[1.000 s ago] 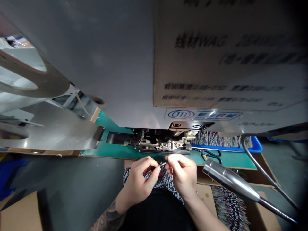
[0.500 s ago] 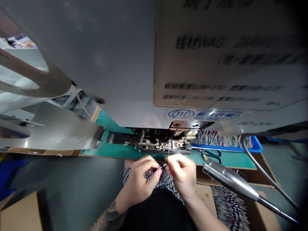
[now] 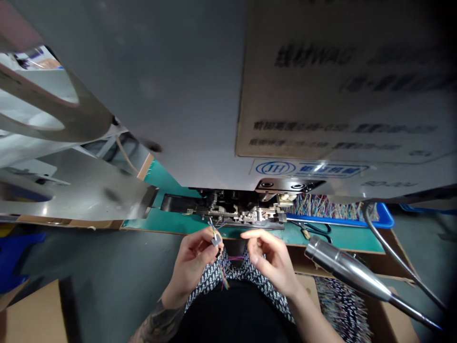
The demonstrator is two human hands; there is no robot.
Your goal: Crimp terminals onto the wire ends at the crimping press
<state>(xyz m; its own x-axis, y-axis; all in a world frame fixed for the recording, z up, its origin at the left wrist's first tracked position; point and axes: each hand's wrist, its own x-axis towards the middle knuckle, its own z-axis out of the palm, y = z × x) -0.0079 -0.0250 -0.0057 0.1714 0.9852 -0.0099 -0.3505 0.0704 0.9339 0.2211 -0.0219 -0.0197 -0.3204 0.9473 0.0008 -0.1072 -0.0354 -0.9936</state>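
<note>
Grey floor (image 3: pixel 117 271) fills the lower left of the frame, below a green work surface (image 3: pixel 167 226) that crosses the middle. Just below that surface's near edge, slightly left of centre, is a small grey connector (image 3: pixel 216 240) with thin multicoloured wires (image 3: pixel 213 228) rising from its top. The left hand (image 3: pixel 193 262) holds it pinched between thumb and fingers. The right hand (image 3: pixel 273 262) is near it, right of centre — its thumb and index finger spread apart, the other fingers curled in. Patterned black-and-white cloth (image 3: pixel 205 286) shows beneath both hands. Just above them is a metal mechanism (image 3: pixel 246 216), under a large grey machine housing (image 3: pixel 185 95) that fills the top. Right of centre lie dark-handled scissors (image 3: pixel 317 230), near a blue tray (image 3: pixel 387 218) of wire pieces (image 3: pixel 328 207) — and, lower right, a silver tube (image 3: pixel 348 269) slants across the frame.
</note>
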